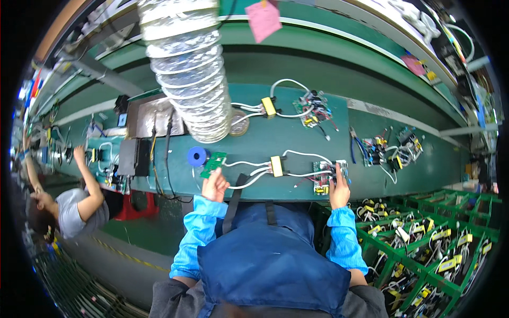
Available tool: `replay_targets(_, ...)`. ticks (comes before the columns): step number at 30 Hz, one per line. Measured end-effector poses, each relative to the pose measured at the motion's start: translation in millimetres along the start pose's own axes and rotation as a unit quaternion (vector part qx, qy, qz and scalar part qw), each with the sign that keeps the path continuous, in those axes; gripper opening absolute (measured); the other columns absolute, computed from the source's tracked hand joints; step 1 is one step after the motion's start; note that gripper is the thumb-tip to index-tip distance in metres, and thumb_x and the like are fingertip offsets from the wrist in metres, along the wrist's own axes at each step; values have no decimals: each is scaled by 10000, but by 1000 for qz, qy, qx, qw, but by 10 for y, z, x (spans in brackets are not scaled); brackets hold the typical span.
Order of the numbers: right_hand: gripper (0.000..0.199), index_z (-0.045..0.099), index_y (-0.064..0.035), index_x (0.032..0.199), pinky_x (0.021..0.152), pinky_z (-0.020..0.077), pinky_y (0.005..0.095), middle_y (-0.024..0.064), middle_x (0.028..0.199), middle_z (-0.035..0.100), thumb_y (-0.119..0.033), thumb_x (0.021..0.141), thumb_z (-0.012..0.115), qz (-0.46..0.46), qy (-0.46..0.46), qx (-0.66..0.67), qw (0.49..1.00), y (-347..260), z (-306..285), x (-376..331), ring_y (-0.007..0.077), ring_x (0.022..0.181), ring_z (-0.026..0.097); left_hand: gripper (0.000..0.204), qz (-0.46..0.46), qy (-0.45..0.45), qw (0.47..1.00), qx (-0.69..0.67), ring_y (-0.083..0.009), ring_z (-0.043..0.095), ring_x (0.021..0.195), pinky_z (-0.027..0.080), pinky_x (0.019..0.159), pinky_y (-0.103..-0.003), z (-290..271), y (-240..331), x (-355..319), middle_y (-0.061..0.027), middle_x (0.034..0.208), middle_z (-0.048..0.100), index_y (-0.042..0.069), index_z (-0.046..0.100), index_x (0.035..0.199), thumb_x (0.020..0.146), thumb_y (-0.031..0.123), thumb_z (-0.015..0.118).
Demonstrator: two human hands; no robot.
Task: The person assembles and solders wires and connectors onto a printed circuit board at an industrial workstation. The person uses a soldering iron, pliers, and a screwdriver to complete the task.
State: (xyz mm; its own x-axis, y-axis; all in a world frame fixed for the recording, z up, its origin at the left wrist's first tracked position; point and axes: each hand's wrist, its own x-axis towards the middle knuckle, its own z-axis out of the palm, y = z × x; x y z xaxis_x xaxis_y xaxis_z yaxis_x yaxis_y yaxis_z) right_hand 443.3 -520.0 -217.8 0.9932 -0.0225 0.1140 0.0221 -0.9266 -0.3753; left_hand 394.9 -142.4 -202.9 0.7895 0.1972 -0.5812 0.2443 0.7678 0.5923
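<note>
Near the front edge of the bench, my left hand (214,186) pinches a small green circuit board (214,163) and holds it tilted up. White cables run from that board to a yellow-wrapped block (277,166), perhaps a transformer or coil, lying on the green bench top. More white cables lead from the block to a larger circuit board (321,184) crowded with components. My right hand (339,192) grips this larger board at its right side, thumb and forefinger along it. A blue spool (198,156) stands just behind the small board.
A ribbed clear duct (191,79) hangs over the bench. Behind are another wired board (316,110) and a yellow block (269,107). Pliers (357,146) lie at right. A black box (133,157) stands left. Green racks (424,257) hold several assemblies. A co-worker (79,206) sits left.
</note>
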Motion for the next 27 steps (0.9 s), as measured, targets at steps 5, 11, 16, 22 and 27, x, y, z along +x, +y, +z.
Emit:
replay_targets(5,691,264,-290,1354,695,448,441,190,919,560,-91,773,580,66,-81,-27,994,34,106,-61,381,786,551,290,27,-47,997,62,-117,491,717,442,698,-325,-163,-131,-152,7,811,505,73,502,1078,797,46,568)
replay_targets(11,709,239,-272,1366,729,437,429,187,977,539,-86,774,582,36,-58,-45,997,63,201,-64,366,857,538,512,20,-152,973,175,-127,486,1018,389,847,-249,-51,-71,-333,-59,1224,481,39,408,1263,781,-60,552)
replay_targets(16,714,242,-271,1366,732,439,422,173,959,538,-99,769,594,23,-58,-55,997,66,197,-63,352,854,534,493,6,-199,966,166,-139,427,1133,322,952,-267,176,50,-516,-65,1257,461,34,402,1269,804,-42,548)
replay_targets(22,598,324,-258,1333,630,461,440,166,817,557,-193,790,565,-30,-109,-79,990,61,-40,64,348,717,561,484,-1,-216,960,179,-123,452,1076,352,909,-257,258,42,-591,-48,1221,486,32,413,1263,804,-43,545)
replay_targets(27,367,565,-136,1133,699,481,366,185,911,621,-210,774,556,54,-321,25,945,56,-467,282,279,802,619,477,20,-206,968,142,-92,479,956,386,812,-230,290,49,-585,-20,1143,525,38,428,1254,800,-35,556)
